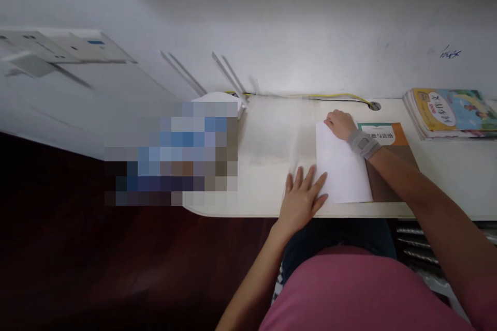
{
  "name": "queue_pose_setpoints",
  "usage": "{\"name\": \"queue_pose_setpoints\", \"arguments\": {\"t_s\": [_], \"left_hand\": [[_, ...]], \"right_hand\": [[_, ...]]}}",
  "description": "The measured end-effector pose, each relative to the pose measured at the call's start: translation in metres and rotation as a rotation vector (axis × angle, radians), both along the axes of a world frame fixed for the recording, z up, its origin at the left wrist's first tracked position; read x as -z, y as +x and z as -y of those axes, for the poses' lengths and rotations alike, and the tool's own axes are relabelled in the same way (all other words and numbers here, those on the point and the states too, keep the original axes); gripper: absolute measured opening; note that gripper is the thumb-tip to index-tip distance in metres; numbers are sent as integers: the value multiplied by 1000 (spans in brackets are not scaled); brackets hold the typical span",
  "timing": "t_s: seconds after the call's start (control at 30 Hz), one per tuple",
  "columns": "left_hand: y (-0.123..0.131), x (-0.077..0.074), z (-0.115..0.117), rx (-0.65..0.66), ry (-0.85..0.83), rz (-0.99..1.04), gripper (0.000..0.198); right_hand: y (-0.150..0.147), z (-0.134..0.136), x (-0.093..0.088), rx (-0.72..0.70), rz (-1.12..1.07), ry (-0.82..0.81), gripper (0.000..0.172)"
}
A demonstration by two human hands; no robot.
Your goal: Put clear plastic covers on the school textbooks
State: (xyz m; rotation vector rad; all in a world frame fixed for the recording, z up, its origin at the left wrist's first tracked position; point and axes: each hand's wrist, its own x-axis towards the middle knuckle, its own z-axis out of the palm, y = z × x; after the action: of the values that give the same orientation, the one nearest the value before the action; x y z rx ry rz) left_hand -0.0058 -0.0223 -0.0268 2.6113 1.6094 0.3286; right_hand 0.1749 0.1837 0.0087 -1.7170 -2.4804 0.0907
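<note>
A white sheet or blank cover [344, 170] lies on the desk, partly over a textbook [388, 176] with a green, orange and brown cover. A clear plastic film [267, 134] spreads out to its left. My left hand [301, 199] rests with fingers spread on the film's lower part, its thumb and forefinger at the sheet's lower left edge. At the sheet's top left corner is my right hand [340, 125], its fingers curled down and closed. Whatever lies under those fingertips is hidden. A grey band [364, 144] circles the right wrist.
A stack of books [450, 111] sits at the desk's right. A white router [219, 97] with antennas stands at the back left, beside a blurred-out area. Yellow and black cables [345, 95] run along the wall into a desk hole [374, 106]. Wall sockets [66, 46] are at far left.
</note>
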Motion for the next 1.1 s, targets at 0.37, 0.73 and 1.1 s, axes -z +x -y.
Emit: {"name": "queue_pose_setpoints", "arguments": {"t_s": [0.37, 0.73, 1.1], "left_hand": [[-3, 8, 3, -34, 238, 189, 39], [-46, 5, -10, -511, 119, 222, 35], [-54, 3, -5, -660, -75, 750, 38]], "right_hand": [[74, 109, 30, -79, -335, -48, 73], [56, 113, 33, -35, -253, -24, 66], [48, 114, 37, 18, -312, -12, 79]]}}
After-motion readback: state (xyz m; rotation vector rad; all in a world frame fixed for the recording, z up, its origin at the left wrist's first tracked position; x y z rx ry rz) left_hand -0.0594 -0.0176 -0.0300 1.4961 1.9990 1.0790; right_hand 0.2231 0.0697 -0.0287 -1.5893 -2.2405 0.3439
